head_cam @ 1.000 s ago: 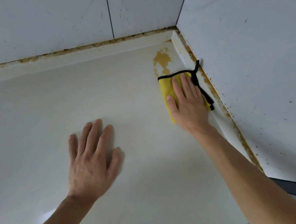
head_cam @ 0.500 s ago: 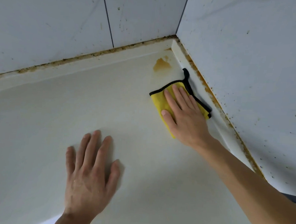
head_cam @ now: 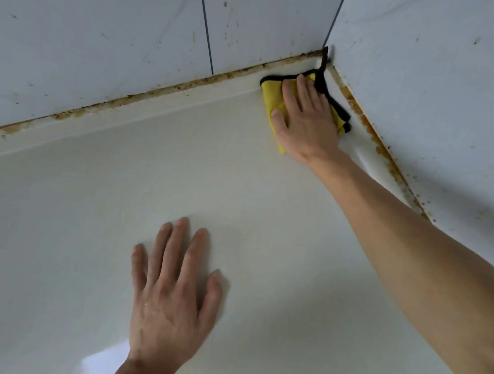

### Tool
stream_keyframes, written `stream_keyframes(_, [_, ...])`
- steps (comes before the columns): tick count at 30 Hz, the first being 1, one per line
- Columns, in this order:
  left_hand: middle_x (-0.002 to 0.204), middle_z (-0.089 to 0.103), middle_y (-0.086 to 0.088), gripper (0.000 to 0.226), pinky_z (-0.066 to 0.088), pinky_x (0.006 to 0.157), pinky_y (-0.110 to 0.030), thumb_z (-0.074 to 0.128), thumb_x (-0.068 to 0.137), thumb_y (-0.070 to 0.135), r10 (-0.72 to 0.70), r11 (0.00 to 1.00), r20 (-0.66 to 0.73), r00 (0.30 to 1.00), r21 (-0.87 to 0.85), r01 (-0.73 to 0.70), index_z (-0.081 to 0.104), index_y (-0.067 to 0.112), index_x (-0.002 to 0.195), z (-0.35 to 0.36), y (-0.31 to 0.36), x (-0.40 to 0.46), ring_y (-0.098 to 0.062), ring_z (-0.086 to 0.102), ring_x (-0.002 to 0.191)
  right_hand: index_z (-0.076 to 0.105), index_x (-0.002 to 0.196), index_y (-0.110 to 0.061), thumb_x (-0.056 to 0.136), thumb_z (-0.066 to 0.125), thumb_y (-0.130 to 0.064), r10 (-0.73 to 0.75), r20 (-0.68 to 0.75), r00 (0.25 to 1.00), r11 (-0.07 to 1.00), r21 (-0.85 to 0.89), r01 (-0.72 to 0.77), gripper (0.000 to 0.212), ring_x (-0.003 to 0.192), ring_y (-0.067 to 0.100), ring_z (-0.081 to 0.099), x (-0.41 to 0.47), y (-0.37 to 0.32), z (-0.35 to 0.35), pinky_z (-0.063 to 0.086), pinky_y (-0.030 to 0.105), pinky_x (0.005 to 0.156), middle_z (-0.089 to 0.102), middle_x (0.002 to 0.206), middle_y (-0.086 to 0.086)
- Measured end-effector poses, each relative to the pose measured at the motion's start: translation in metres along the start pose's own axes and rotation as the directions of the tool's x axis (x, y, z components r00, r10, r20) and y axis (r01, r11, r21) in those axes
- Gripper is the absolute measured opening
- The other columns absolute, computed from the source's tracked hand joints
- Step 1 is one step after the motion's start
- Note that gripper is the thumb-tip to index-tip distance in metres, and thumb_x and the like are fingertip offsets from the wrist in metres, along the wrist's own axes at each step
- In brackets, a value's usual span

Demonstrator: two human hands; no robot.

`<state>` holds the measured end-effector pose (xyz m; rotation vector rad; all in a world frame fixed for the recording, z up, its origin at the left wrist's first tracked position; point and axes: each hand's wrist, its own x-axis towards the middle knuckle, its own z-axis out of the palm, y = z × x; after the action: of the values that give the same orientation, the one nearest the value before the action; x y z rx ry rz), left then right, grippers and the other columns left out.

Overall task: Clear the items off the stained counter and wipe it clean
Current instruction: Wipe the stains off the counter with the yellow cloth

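A folded yellow cloth (head_cam: 271,97) with black edging lies in the far corner of the cream counter (head_cam: 100,206). My right hand (head_cam: 306,121) presses flat on top of the cloth, fingers pointing into the corner, and the cloth's black loop reaches up to the wall joint. The orange stain that lay in this corner is hidden under cloth and hand. My left hand (head_cam: 172,295) rests palm down on the bare counter, fingers spread, holding nothing.
White tiled walls (head_cam: 104,48) meet at the corner, speckled with small spots. Brown-orange grime (head_cam: 368,127) runs along the seam on the right wall and along the back wall seam (head_cam: 130,97) above the raised counter lip.
My right hand has pushed the cloth forward into the corner, over the orange stain, which no longer shows. My left hand has stayed flat in place.
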<state>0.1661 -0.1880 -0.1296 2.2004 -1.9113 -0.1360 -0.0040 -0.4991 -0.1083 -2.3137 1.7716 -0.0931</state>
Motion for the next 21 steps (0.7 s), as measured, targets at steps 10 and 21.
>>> stream_keyframes(10, [0.172, 0.032, -0.008, 0.068, 0.018, 0.127, -0.065, 0.049, 0.095, 0.049, -0.002, 1.000, 0.011, 1.000, 0.005, 0.002, 0.047, 0.018, 0.156, -0.001, 0.000, 0.001, -0.033, 0.027, 0.160, 0.004, 0.168, -0.028, 0.109, 0.020, -0.052, -0.099, 0.057, 0.993, 0.993, -0.057, 0.102, 0.066, 0.162, 0.017, -0.007, -0.051, 0.030, -0.004, -0.002, 0.041, 0.131, -0.006, 0.176, 0.001])
stream_keyframes(21, [0.169, 0.036, -0.011, 0.067, 0.021, 0.124, -0.067, 0.051, 0.094, 0.046, -0.003, 1.000, 0.016, 1.000, 0.011, 0.003, 0.051, 0.015, 0.153, -0.006, 0.003, 0.001, -0.036, 0.032, 0.158, 0.013, 0.168, -0.031, 0.108, 0.025, -0.052, -0.332, 0.082, 0.940, 0.939, -0.069, 0.338, 0.064, 0.162, 0.017, -0.001, -0.062, -0.011, 0.004, 0.001, 0.042, 0.132, 0.003, 0.176, -0.002])
